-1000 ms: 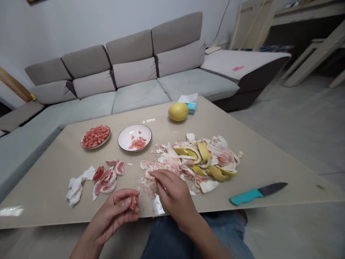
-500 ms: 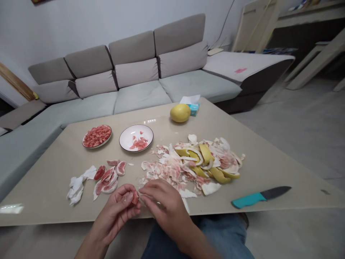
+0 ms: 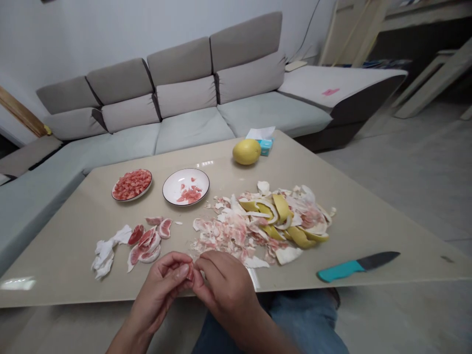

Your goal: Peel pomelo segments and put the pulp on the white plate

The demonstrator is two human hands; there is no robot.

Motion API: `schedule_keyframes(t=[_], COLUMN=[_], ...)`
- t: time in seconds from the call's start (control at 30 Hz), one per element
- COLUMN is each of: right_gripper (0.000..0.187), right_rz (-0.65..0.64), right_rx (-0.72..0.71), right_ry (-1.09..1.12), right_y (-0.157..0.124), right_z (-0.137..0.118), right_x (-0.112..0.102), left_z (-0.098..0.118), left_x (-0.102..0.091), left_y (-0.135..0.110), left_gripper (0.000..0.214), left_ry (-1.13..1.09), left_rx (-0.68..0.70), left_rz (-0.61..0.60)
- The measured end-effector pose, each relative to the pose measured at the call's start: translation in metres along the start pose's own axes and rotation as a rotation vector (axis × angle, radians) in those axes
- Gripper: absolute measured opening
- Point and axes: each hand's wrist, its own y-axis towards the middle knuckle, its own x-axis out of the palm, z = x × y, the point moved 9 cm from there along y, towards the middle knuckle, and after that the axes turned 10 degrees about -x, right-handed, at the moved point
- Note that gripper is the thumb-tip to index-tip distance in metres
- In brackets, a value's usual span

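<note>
My left hand pinches a small pink pomelo piece at the near edge of the beige table. My right hand meets it, fingers curled and pinching the same piece. Just beyond my hands lie unpeeled pink segments with white membrane scraps and a big heap of yellow rind and pith. Two plates stand farther back: one heaped with pink flesh, one white plate with a few pieces.
A teal-handled knife lies at the table's right near edge. A whole yellow pomelo and a tissue box sit at the far edge. A grey sofa wraps behind the table. My knees are under the table.
My right hand has left the scrap heap and come back left to join my left hand on the pink piece. My left hand has stayed in place.
</note>
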Motion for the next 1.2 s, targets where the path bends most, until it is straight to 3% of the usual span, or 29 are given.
schedule_keyframes(t=[0.1, 0.23, 0.4, 0.5, 0.57, 0.7, 0.77, 0.93, 1.07, 1.2], right_gripper=[0.017, 0.014, 0.023, 0.01, 0.011, 0.013, 0.01, 0.017, 0.007, 0.016], right_rz=[0.033, 0.098, 0.057, -0.019, -0.053, -0.091, -0.11, -0.071, -0.087, -0.114], right_rx=[0.042, 0.241, 0.284, 0.353, 0.385, 0.35, 0.363, 0.384, 0.491, 0.571], right_ry=[0.065, 0.228, 0.208, 0.081, 0.005, -0.021, 0.002, 0.352, 0.59, 0.771], right_y=[0.003, 0.001, -0.007, -0.015, -0.018, -0.019, -0.02, -0.017, -0.017, -0.017], right_z=[0.011, 0.045, 0.066, 0.077, 0.083, 0.084, 0.085, 0.07, 0.057, 0.047], right_x=[-0.013, -0.029, -0.019, -0.011, -0.009, -0.003, 0.001, 0.01, 0.02, 0.03], left_z=[-0.001, -0.005, -0.004, -0.001, 0.003, 0.019, 0.024, 0.026, 0.03, 0.028], left_x=[0.006, 0.002, 0.002, 0.003, 0.002, 0.002, 0.002, -0.005, -0.005, -0.007], left_y=[-0.002, -0.001, -0.002, -0.004, -0.005, -0.008, -0.01, -0.011, -0.009, -0.004], left_gripper=[0.014, 0.016, 0.028, 0.033, 0.035, 0.044, 0.038, 0.019, 0.019, 0.021], left_ry=[0.097, 0.074, -0.019, 0.041, 0.12, 0.231, 0.256, 0.302, 0.319, 0.305], left_rx=[-0.05, -0.154, -0.155, -0.109, -0.038, 0.167, 0.227, 0.213, 0.241, 0.225], left_rz=[-0.07, -0.073, -0.078, -0.065, -0.023, 0.03, 0.039, 0.107, 0.102, 0.1])
